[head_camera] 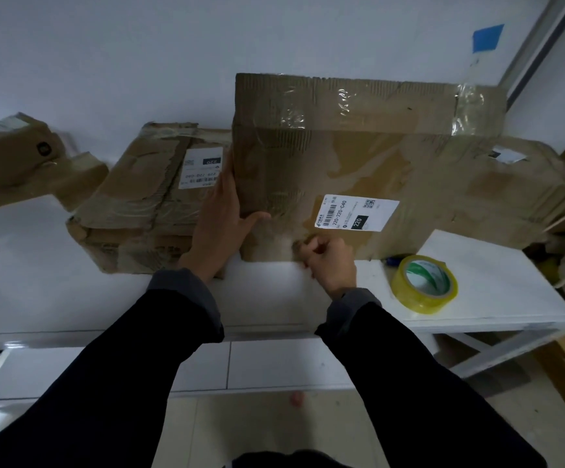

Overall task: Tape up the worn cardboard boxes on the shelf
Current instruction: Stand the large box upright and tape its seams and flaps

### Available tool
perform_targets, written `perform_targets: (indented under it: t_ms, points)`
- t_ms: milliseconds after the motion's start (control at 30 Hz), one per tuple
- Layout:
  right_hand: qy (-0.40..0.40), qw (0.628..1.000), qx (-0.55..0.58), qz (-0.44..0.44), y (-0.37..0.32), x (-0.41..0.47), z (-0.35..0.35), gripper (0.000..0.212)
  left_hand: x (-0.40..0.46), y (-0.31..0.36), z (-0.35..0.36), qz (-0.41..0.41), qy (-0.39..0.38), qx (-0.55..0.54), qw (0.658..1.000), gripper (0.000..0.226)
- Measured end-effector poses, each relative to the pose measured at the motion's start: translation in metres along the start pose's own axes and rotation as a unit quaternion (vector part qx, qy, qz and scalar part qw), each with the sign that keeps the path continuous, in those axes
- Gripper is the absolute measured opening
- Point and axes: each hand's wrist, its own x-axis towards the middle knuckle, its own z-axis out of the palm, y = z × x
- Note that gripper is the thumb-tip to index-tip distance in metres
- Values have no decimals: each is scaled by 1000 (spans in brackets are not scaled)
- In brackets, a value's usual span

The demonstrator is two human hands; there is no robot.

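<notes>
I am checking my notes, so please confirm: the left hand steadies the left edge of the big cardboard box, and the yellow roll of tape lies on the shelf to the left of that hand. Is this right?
Not quite. The head view shows the roll of tape lying on the shelf to the right of both hands, beyond the right hand. The rest holds: the left hand steadies the left edge of the big cardboard box.

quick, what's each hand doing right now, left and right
Left hand: open, fingers straight against the left end of the big cardboard box, thumb on its front.
Right hand: fingers curled at the box's lower front; what it pinches cannot be told.
</notes>
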Motion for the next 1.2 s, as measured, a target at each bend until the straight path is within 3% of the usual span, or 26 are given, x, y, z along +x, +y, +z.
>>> perform_targets:
  t_ms: [100, 200, 333, 400, 500, 600, 700, 767, 867, 1000, 1100, 1200]
  points:
    - [35, 998, -54, -19, 22, -7, -39, 35, -2, 1, 0, -11, 11, -11, 1000, 114]
    - [83, 990, -108, -23, 46, -15, -75, 25, -6, 5, 3, -32, 35, -29, 998, 109]
    - [153, 972, -167, -63, 74, -26, -101, 16, -25, 17, 17, -41, 133, -58, 989, 108]
    - [184, 957, -217, -52, 84, -29, -108, 22, -35, 24, 25, -54, 181, -72, 979, 109]
    - [147, 959, -240, 14, 98, -30, -118, 43, -52, 35, 39, -44, 252, -83, 963, 99]
    - [92, 961, -260, 24, 106, -32, -126, 60, -73, 55, 57, -51, 289, -118, 948, 73]
    - [10, 954, -299, 21, 109, -34, -133, 72, -94, 81, 80, -72, 227, -166, 957, 58]
    - [-13, 940, -342, 4, 113, -35, -136, 61, -104, 93, 96, -89, 139, -180, 970, 51]
    - [48, 952, -299, -32, 112, -39, -139, 41, -111, 105, 118, -79, 23, -186, 979, 39]
    - [51, 959, -274, -45, 110, -41, -146, 41, -114, 118, 138, -50, -76, -212, 973, 32]
    - [41, 983, -170, -52, 102, -44, -151, 29, -114, 124, 144, -11, -124, -216, 968, 40]
    - [2, 999, 31, -26, 93, -50, -155, 21, -112, 128, 146, 25, -145, -210, 966, 52]
